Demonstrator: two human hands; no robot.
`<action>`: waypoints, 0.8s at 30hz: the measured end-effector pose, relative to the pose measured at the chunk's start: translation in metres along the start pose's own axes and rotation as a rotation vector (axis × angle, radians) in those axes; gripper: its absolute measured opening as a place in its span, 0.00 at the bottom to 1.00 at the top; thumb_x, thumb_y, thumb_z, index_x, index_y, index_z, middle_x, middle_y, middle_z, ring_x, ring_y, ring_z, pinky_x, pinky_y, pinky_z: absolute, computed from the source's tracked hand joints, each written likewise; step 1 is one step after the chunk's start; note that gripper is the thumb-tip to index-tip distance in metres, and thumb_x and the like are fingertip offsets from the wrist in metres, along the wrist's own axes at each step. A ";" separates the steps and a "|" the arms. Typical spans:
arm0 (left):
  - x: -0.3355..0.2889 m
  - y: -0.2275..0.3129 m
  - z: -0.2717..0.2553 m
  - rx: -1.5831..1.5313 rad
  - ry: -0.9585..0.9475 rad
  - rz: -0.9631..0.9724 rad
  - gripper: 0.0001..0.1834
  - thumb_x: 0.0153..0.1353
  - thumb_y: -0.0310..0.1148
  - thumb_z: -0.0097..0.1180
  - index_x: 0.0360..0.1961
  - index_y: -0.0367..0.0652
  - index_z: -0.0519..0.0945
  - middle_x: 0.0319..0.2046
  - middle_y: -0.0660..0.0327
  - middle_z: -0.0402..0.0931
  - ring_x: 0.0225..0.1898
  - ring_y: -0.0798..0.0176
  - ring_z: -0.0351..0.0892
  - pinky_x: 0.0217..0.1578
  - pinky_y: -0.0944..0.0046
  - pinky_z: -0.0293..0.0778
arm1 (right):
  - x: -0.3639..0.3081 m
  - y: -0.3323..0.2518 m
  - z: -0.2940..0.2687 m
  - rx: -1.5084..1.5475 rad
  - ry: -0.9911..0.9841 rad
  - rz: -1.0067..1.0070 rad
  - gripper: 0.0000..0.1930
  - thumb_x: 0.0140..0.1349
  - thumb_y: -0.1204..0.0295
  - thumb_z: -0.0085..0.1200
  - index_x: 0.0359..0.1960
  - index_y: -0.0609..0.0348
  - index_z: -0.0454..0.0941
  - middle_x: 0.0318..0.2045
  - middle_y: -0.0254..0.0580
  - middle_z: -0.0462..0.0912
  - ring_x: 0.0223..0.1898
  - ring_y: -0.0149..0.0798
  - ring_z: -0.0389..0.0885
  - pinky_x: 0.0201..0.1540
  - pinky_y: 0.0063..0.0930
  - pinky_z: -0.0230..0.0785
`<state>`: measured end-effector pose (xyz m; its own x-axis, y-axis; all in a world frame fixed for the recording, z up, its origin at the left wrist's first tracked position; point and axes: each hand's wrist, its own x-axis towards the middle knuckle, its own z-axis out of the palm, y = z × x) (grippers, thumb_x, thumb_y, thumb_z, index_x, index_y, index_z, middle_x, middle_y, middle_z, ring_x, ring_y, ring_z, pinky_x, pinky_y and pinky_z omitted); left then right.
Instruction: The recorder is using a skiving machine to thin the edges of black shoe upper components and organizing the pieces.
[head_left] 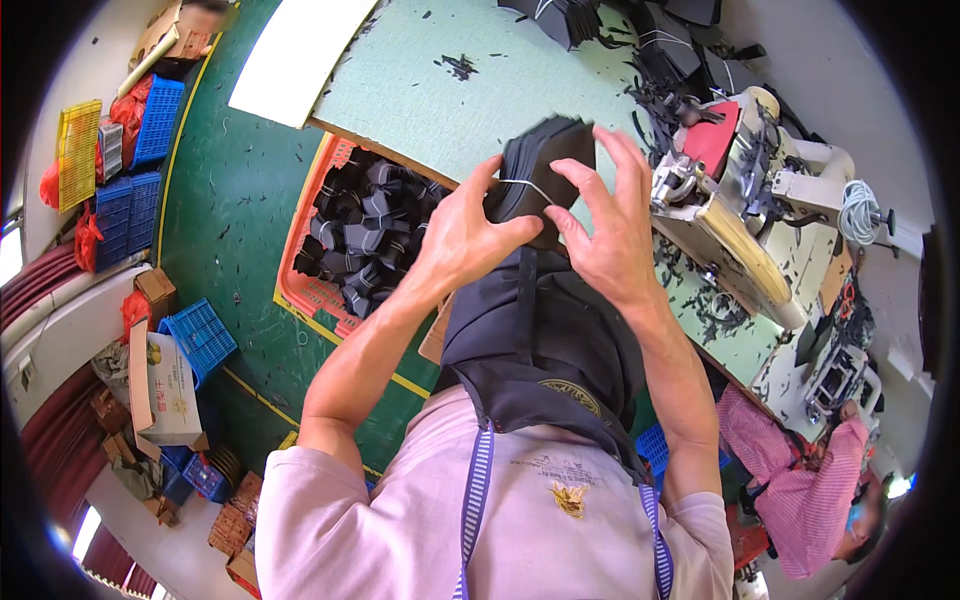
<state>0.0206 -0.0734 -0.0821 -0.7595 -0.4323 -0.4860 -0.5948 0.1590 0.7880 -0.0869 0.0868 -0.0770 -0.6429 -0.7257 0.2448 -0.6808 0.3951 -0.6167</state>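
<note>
In front of my apron, at the edge of the pale green table [420,100], stands a stack of thin black sheet pieces [548,150]. My left hand [468,228] is closed on the stack's left side, thumb across the near face and index finger by the far left edge. A thin white band [522,184] crosses the stack between my hands. At the right side, the thumb of my right hand [612,225] meets the band, with the index finger bent above it. The other right fingers reach past the stack's right edge and are blurred.
Left of my hands, a orange-pink crate [300,255] on the green floor holds many banded black bundles [372,225]. A machine [725,220] with black scraps around it stands at right. More black stacks [570,22] lie at the far edge. A person in a pink checked sleeve [815,490] sits at lower right.
</note>
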 end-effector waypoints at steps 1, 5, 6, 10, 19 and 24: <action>-0.002 0.005 -0.008 0.082 -0.087 0.021 0.51 0.44 0.42 0.69 0.69 0.34 0.63 0.60 0.39 0.72 0.59 0.47 0.76 0.58 0.54 0.71 | 0.004 -0.005 -0.010 -0.061 -0.012 -0.086 0.29 0.47 0.72 0.71 0.54 0.49 0.76 0.54 0.46 0.74 0.62 0.56 0.67 0.62 0.45 0.63; -0.004 0.026 -0.029 0.171 -0.269 0.142 0.44 0.44 0.37 0.65 0.66 0.40 0.69 0.55 0.49 0.77 0.50 0.55 0.81 0.53 0.58 0.74 | 0.005 0.000 -0.021 0.108 -0.286 -0.062 0.37 0.48 0.66 0.72 0.62 0.44 0.71 0.54 0.47 0.75 0.60 0.55 0.72 0.60 0.42 0.68; -0.004 0.030 -0.030 0.087 -0.285 0.181 0.43 0.45 0.36 0.65 0.66 0.41 0.69 0.55 0.51 0.77 0.48 0.57 0.81 0.52 0.59 0.74 | 0.004 0.005 -0.020 0.438 -0.457 0.088 0.37 0.49 0.65 0.72 0.63 0.44 0.70 0.52 0.47 0.76 0.58 0.55 0.74 0.59 0.43 0.68; 0.001 0.006 -0.023 -0.726 -0.130 0.041 0.42 0.54 0.42 0.68 0.69 0.44 0.63 0.60 0.53 0.70 0.56 0.57 0.75 0.54 0.57 0.74 | -0.017 0.017 0.009 0.876 -0.381 0.409 0.32 0.62 0.62 0.66 0.64 0.58 0.67 0.42 0.39 0.78 0.42 0.34 0.77 0.49 0.30 0.71; -0.019 -0.020 0.019 -0.451 -0.069 -0.109 0.42 0.47 0.37 0.70 0.63 0.36 0.67 0.51 0.53 0.74 0.51 0.59 0.76 0.52 0.60 0.74 | -0.016 -0.004 0.024 0.140 0.076 0.201 0.19 0.59 0.67 0.67 0.47 0.59 0.74 0.41 0.46 0.78 0.36 0.45 0.79 0.40 0.35 0.72; -0.026 -0.028 0.023 -0.160 -0.099 -0.069 0.44 0.42 0.41 0.68 0.61 0.33 0.67 0.45 0.42 0.77 0.47 0.48 0.80 0.48 0.56 0.75 | -0.009 0.000 -0.001 -0.039 -0.287 -0.038 0.04 0.60 0.74 0.59 0.33 0.58 0.77 0.28 0.42 0.79 0.33 0.49 0.78 0.38 0.40 0.71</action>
<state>0.0508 -0.0462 -0.1003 -0.7450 -0.3470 -0.5698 -0.6030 -0.0150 0.7976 -0.0818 0.0936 -0.0783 -0.4954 -0.8676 0.0420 -0.7190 0.3825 -0.5803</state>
